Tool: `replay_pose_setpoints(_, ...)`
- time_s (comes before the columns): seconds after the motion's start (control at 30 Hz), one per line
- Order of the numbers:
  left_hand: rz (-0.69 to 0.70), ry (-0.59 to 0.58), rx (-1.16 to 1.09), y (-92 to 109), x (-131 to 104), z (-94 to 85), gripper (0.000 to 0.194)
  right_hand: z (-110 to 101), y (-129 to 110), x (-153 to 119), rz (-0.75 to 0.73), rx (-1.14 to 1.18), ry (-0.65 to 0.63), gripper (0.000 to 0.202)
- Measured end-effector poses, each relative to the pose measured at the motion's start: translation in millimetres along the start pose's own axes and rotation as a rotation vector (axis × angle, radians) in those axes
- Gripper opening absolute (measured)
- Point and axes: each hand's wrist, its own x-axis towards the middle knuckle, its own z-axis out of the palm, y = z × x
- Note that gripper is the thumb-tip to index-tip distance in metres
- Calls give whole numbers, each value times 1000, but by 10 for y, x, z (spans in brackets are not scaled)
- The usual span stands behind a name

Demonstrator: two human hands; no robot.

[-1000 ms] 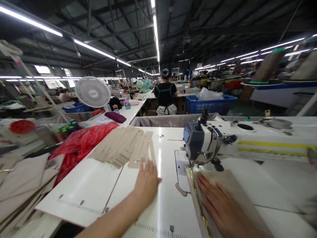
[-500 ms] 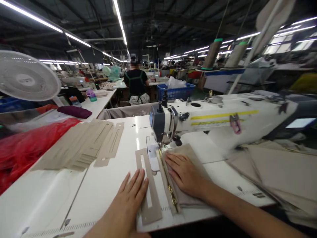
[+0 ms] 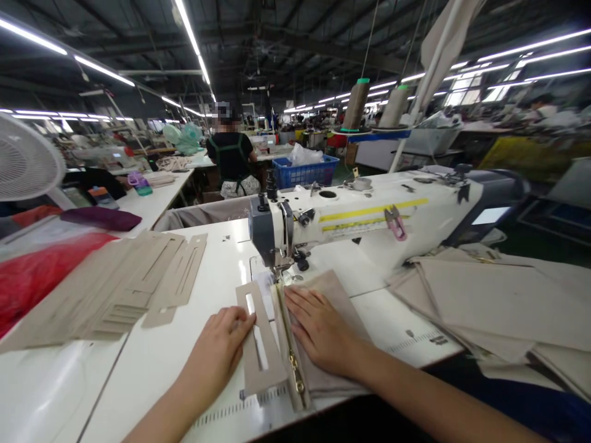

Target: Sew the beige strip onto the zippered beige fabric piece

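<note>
Your left hand (image 3: pixel 220 344) lies on the table (image 3: pixel 152 369) with the fingers curled a little, their tips on the left edge of the slotted strip (image 3: pixel 258 335); it grips nothing. Your right hand (image 3: pixel 323 329) is spread flat, palm down, on the beige fabric piece (image 3: pixel 339 295), pinning it just right of the zipper (image 3: pixel 290 351). The strip lies just left of the zipper, and both run up to the foot of the sewing machine (image 3: pixel 351 215).

You can read no brand or label: the yellow bands on the machine arm and the ruler marks along the table's near edge are too blurred.

Half a second ago your left hand lay flatter, with straighter fingers, on the strip's lower part, and the strip stood a little apart from the zipper; now it sits closer in and nearer the machine's foot. A second ago that hand was out by the stack of strips (image 3: pixel 124 283). Your right hand has kept its place on the fabric.
</note>
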Motion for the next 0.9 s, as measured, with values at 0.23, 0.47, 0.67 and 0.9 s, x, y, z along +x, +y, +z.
replay_pose_setpoints(0.23,-160,147,-49,-234,143,50,35,-40,-37,-78,6,-20,-117,51)
replay_pose_setpoints(0.47,165,262,19,236,84,199,35,-65,-85,-186,3,8,-91,52)
replay_pose_setpoints(0.67,145,93,71,318,291,289,33,-44,-66,-181,-10,11,-67,54)
replay_pose_setpoints(0.9,151,105,86,287,288,297,36,-46,-50,-176,1,94,-42,53)
